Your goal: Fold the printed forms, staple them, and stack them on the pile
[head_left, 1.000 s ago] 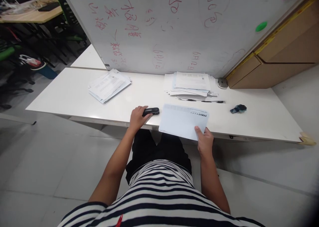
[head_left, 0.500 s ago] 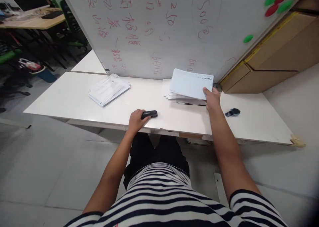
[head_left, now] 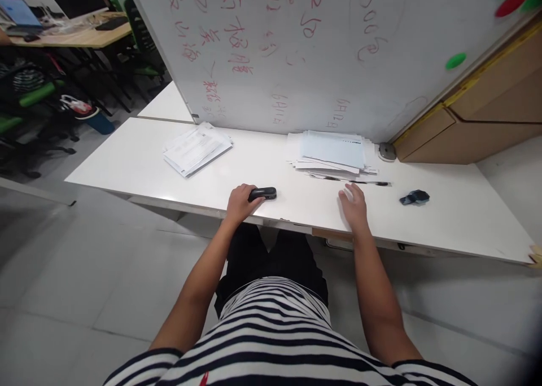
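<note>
My left hand (head_left: 242,203) is closed around the near end of a black stapler (head_left: 266,193), which lies on the white table close to its front edge. Nothing is in my right hand (head_left: 354,204); its fingers are apart and slightly curled just over the tabletop. Beyond that hand rests a stack of papers (head_left: 332,150) with a pale blue sheet or booklet on top, against the foot of the whiteboard. A thin dark strip, perhaps a pen, pokes out under the stack's front side. To the left lies a second pile of printed papers (head_left: 197,150).
The white table (head_left: 127,166) runs across in front of me. Behind it stands a whiteboard (head_left: 254,92) with red writing and magnets. A dark wristwatch (head_left: 415,197) lies to the right. Cardboard boxes (head_left: 491,135) stand at the back right, near a small grey object (head_left: 387,151).
My right hand has let go of the pale blue-topped papers, which now lie flat on the stack, and has drawn back toward me. My left hand has stayed on the stapler.
</note>
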A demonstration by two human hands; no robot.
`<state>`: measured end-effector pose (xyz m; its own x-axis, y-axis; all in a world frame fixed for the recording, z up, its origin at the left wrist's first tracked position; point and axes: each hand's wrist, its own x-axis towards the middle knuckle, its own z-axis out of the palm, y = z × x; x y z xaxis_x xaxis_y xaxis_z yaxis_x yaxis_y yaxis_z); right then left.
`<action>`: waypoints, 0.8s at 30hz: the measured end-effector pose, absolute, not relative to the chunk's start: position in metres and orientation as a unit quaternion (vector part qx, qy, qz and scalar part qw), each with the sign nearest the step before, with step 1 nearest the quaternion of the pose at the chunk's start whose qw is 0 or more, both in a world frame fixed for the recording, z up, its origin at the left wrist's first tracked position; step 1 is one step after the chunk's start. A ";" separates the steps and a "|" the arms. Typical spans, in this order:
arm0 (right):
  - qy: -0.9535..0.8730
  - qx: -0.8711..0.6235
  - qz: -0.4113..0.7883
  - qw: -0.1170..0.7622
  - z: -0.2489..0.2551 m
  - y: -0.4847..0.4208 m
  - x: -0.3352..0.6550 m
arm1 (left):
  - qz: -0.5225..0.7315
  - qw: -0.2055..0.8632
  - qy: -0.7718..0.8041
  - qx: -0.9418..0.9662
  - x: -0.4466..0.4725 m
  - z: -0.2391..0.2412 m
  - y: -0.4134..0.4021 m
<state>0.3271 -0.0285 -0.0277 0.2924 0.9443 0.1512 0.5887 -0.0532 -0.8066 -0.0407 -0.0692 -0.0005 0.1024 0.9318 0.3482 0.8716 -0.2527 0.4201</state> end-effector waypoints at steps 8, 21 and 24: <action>-0.642 -0.697 0.101 0.305 -0.033 -0.032 0.313 | 0.381 0.173 0.600 0.682 -0.081 0.012 -0.042; -0.622 -0.702 0.125 0.322 -0.032 -0.028 0.318 | 0.177 -0.070 0.800 0.569 -0.205 0.007 0.024; -0.628 -0.702 0.111 0.319 -0.035 -0.027 0.320 | 0.174 -0.083 0.800 0.568 -0.202 0.006 0.023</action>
<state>0.3197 -0.0266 -0.0350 0.1876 0.9515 0.2438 0.8095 -0.0092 -0.5871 -0.2016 0.0229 0.0057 -0.3403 0.8801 0.3310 0.9381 0.2934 0.1842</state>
